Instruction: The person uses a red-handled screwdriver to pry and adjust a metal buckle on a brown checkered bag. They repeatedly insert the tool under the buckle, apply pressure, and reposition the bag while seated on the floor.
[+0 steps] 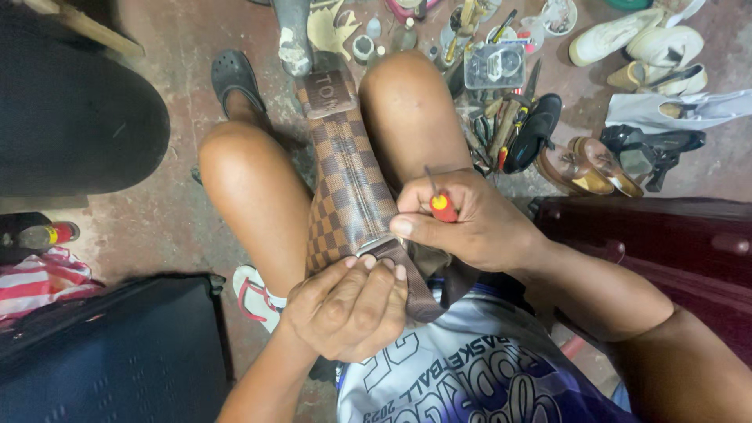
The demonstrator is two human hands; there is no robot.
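Checkered bag clamped between the knees, both hands at its near end.

The brown checkered bag lies lengthwise between the bare knees, its long axis running from twelve o'clock down to six, strap end toward the body. The left hand, at six o'clock, grips the dark strap against that end. The right hand, just beside it at three o'clock, is closed around a red-handled awl, thumb touching the bag's edge.

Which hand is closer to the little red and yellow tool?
Right. The right hand grips the red and yellow tool itself; the left hand sits lower, pressing the checkered brown bag's strap.
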